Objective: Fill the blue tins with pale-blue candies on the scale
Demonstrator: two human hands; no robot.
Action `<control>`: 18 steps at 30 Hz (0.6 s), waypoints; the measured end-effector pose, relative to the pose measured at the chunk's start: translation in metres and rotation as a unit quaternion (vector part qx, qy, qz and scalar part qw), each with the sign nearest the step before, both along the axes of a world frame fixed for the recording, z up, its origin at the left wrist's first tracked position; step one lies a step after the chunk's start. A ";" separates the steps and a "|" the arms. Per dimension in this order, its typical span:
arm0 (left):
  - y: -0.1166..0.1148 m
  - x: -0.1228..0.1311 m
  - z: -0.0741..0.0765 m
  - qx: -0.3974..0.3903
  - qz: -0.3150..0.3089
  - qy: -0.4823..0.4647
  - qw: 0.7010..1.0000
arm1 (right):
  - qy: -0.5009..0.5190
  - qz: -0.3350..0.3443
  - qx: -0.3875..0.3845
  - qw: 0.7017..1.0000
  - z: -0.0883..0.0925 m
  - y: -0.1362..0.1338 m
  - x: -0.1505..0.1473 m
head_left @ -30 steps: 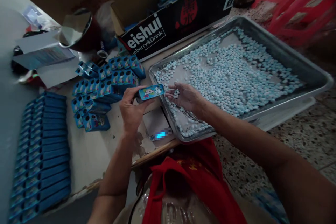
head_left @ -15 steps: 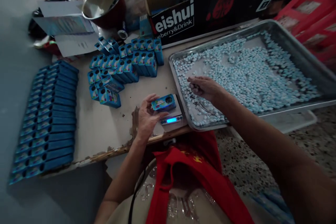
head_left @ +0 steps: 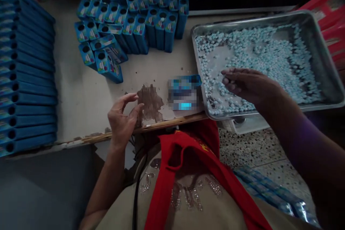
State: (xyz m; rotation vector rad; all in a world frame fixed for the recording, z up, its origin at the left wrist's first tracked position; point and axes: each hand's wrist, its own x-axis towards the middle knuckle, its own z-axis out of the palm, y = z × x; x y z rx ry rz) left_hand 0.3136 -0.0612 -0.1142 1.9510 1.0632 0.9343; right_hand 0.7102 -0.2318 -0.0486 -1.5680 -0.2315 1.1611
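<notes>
Standing in packed rows to the left of the left hand (head_left: 125, 118), the stacked blue boxes (head_left: 32, 79) line the worktop (head_left: 72, 111); beyond its fingertips sits a looser cluster of blue boxes (head_left: 137, 28). The left hand itself is released, thumb and fingers parted around air beside a worn patch (head_left: 151, 102). Between the two hands, a single blue box (head_left: 192, 80) lies on the scale (head_left: 185, 99), partly blurred out, its far end just beside the tray (head_left: 254, 116) — whether they touch, I cannot tell. If they do, the rim could take some weight and falsify the reading. The right hand (head_left: 234, 81) hangs over the tray with fingers curled inward; I cannot tell whether it grasps any pale blue pieces (head_left: 277, 57) spread beneath and past it. Swinging left carelessly, it could scatter pieces or knock the box askew — crowding would be the cause.
</notes>
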 end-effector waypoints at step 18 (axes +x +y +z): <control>-0.019 0.005 0.009 0.091 -0.035 0.042 0.994 | -0.100 0.175 0.073 0.977 0.060 0.037 -0.048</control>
